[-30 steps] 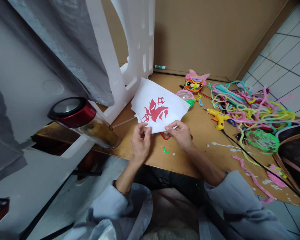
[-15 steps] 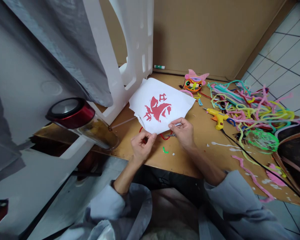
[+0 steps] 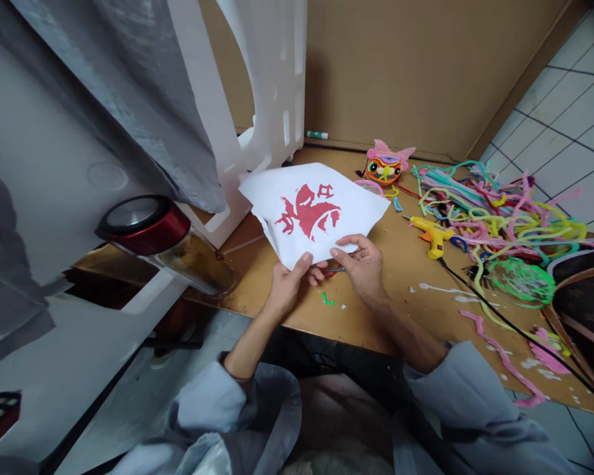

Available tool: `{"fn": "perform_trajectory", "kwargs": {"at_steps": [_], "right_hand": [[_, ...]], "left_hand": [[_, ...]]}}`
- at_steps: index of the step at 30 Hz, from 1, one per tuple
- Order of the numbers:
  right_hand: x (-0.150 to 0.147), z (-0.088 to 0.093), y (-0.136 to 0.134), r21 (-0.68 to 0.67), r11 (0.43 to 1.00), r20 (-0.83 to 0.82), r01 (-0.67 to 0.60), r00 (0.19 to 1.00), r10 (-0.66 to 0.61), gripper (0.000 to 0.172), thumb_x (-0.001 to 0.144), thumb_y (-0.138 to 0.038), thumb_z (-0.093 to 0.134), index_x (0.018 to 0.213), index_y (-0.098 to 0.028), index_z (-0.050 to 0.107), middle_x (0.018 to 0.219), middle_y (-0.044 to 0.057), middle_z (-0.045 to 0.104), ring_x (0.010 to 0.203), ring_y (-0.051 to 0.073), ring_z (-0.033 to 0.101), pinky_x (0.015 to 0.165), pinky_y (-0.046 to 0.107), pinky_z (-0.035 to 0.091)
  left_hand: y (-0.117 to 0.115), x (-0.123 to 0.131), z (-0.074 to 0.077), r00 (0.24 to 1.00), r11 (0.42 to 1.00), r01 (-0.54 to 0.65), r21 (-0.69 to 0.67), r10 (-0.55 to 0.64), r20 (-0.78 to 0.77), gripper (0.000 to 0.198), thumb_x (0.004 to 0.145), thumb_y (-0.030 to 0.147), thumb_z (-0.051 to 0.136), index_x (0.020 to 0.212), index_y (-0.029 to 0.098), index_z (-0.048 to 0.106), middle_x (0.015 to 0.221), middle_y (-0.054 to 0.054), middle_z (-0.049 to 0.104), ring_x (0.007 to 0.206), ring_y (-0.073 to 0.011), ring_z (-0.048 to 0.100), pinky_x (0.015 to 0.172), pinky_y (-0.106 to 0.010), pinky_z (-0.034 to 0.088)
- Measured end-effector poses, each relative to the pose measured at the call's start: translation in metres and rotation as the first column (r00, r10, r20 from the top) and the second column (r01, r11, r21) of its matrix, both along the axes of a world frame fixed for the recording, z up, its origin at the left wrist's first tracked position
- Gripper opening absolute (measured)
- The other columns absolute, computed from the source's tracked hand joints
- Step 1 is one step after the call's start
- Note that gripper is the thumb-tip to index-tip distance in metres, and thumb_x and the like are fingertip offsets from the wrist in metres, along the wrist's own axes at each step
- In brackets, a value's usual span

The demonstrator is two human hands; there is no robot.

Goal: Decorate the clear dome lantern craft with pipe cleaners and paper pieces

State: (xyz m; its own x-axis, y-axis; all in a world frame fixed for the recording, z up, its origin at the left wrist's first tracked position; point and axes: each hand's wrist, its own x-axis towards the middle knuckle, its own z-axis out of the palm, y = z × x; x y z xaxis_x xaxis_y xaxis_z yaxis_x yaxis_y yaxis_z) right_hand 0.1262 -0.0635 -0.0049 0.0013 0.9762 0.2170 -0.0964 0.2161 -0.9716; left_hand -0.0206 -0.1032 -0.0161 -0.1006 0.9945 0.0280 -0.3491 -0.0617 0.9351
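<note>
A white sheet of paper [image 3: 287,191] with a red printed or cut design is held up in front of me, its corners slightly curled. My left hand [image 3: 294,280] grips its lower edge, thumb on top and fingers underneath. Close beside it, my right hand [image 3: 361,264] pinches the lower right edge between thumb and fingers. Something red and a bit of metal show behind the paper between my hands, mostly hidden. On the table below lies a small green scrap [image 3: 327,299].
A glass bottle [image 3: 148,227] with a red and black lid leans at left by a white plastic panel [image 3: 282,79]. To the right lie a yellow glue gun [image 3: 433,234], a heap of pipe cleaners [image 3: 505,204] and a brown bag [image 3: 584,310]. A colourful animal head [image 3: 383,168] sits behind.
My left hand has shifted its hold, its fingers now reaching under the paper. The sheet's left side has spread further left and turned slightly.
</note>
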Motion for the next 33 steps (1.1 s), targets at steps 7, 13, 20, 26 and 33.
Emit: {"fn": "perform_trajectory", "kwargs": {"at_steps": [7, 13, 20, 26, 33], "right_hand": [[0.0056, 0.0038, -0.0007, -0.046, 0.997, -0.008, -0.062, 0.998, 0.061, 0.029, 0.072, -0.037, 0.073, 0.097, -0.023, 0.07, 0.063, -0.003, 0.068, 0.055, 0.015, 0.065, 0.056, 0.028, 0.053], [0.0057, 0.0085, -0.0041, -0.029, 0.987, 0.141, -0.16, 0.977, 0.163, 0.025, 0.073, -0.041, 0.074, 0.089, -0.022, 0.075, 0.072, 0.0, 0.071, 0.06, 0.014, 0.063, 0.058, 0.028, 0.053], [0.0024, 0.0063, -0.0046, -0.031, 0.993, 0.193, -0.114, 0.974, 0.118, 0.031, 0.072, -0.043, 0.074, 0.061, -0.021, 0.055, 0.056, -0.004, 0.058, 0.051, 0.011, 0.051, 0.049, 0.024, 0.039], [-0.0005, 0.0038, -0.0036, 0.032, 0.996, 0.228, -0.086, 0.971, 0.077, 0.028, 0.071, -0.04, 0.071, 0.06, -0.022, 0.053, 0.057, -0.004, 0.053, 0.053, 0.011, 0.051, 0.051, 0.025, 0.04], [0.0025, 0.0011, -0.0052, 0.096, 0.995, 0.385, -0.031, 0.923, -0.009, 0.022, 0.079, -0.039, 0.07, 0.075, -0.023, 0.056, 0.059, -0.005, 0.056, 0.049, 0.011, 0.049, 0.051, 0.026, 0.042]], "left_hand": [[0.002, -0.0062, -0.0029, 0.985, 0.99, 0.075, -0.119, -0.055, 0.161, 0.052, 0.062, 0.047, 0.092, 0.087, 0.006, 0.072, 0.088, -0.02, 0.079, 0.073, -0.0232, 0.076, 0.059, -0.027, 0.058], [0.0021, -0.0042, -0.004, 0.977, 0.985, 0.125, -0.123, -0.101, 0.187, 0.044, 0.063, 0.037, 0.093, 0.093, 0.009, 0.075, 0.088, -0.013, 0.08, 0.08, -0.0229, 0.077, 0.074, -0.031, 0.063], [-0.0022, -0.0048, 0.0011, 0.962, 0.973, 0.186, -0.134, -0.153, 0.228, 0.046, 0.062, 0.032, 0.093, 0.099, 0.011, 0.075, 0.101, -0.014, 0.08, 0.091, -0.0258, 0.078, 0.08, -0.031, 0.064], [0.0032, -0.0058, -0.0029, 0.959, 0.979, 0.153, -0.138, -0.113, 0.26, 0.058, 0.067, 0.045, 0.09, 0.11, 0.013, 0.069, 0.101, -0.015, 0.08, 0.088, -0.0291, 0.079, 0.075, -0.034, 0.066], [0.0051, -0.0036, -0.0037, 0.97, 0.987, 0.067, -0.149, -0.03, 0.239, 0.066, 0.058, 0.047, 0.094, 0.106, 0.012, 0.066, 0.095, -0.015, 0.08, 0.077, -0.0265, 0.079, 0.067, -0.031, 0.066]]}}
